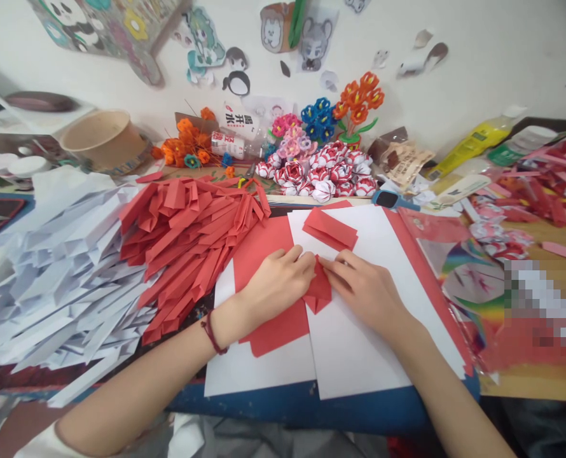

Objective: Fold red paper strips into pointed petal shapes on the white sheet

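Note:
My left hand (280,283) has its fingers curled at the upper left of a small folded red paper (317,298), which has a pointed lower end. From the other side, my right hand (362,286) pinches the same paper near its top right edge. The piece lies over white sheets (359,356) and the edge of a larger red sheet (283,334). Just above my hands rests another folded red paper (329,230).
Folded white strips (73,267) are heaped at the left, beside a pile of folded red strips (192,235). Red-and-white paper flowers (331,168), a blue watch (388,199) and a yellow bottle (474,143) stand or lie along the back. Plastic packaging (464,273) is at the right.

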`<act>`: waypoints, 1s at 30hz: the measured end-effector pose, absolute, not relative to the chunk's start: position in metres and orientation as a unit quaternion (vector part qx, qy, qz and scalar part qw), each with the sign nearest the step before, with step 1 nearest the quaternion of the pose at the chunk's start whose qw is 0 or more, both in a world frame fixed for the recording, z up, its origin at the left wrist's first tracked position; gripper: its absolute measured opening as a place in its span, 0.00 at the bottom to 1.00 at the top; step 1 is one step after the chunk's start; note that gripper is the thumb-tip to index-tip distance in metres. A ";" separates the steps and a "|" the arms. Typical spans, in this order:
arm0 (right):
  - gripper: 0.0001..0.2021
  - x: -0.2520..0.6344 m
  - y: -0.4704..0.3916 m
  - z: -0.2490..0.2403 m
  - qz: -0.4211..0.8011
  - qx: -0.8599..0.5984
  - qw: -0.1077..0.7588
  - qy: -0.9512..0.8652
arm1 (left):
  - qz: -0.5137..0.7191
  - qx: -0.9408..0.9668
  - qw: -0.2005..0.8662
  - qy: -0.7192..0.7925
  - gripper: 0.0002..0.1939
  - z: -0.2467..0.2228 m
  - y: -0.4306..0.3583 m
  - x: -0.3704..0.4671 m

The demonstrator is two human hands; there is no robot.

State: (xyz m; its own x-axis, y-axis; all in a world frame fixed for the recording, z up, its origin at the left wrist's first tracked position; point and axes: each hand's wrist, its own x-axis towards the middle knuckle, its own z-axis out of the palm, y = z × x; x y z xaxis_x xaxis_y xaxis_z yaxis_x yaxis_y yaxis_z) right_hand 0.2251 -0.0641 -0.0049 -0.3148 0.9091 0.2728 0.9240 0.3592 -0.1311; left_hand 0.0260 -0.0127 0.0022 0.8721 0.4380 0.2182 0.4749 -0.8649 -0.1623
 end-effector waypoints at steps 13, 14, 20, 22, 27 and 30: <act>0.14 0.225 -0.064 -0.006 -0.021 -0.568 0.144 -0.810 | -0.073 -0.969 0.167 -0.166 0.11 0.002 -0.012 0.027; 0.14 0.224 -0.064 -0.006 -0.021 -0.568 0.144 -0.810 | -0.074 -0.969 0.166 -0.167 0.11 0.002 -0.012 0.027; 0.14 0.224 -0.063 -0.007 -0.023 -0.567 0.143 -0.811 | -0.074 -0.970 0.163 -0.162 0.11 0.007 -0.008 0.027; 0.14 0.224 -0.064 -0.007 -0.024 -0.569 0.145 -0.809 | -0.074 -0.972 0.155 -0.162 0.11 0.008 -0.006 0.026; 0.14 0.222 -0.064 -0.007 -0.024 -0.572 0.146 -0.806 | -0.081 -0.972 0.130 -0.176 0.12 0.007 -0.005 0.024; 0.14 0.222 -0.063 -0.007 -0.018 -0.570 0.150 -0.808 | -0.086 -0.970 0.136 -0.184 0.14 0.004 -0.007 0.023</act>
State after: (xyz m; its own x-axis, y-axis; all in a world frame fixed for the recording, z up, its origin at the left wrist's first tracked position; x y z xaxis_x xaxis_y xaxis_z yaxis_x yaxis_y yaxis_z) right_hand 0.2218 -0.0634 -0.0065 -0.3050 0.9152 0.2634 0.9260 0.3497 -0.1425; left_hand 0.0227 -0.0068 0.0044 0.9174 0.3340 0.2166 0.3807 -0.8952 -0.2317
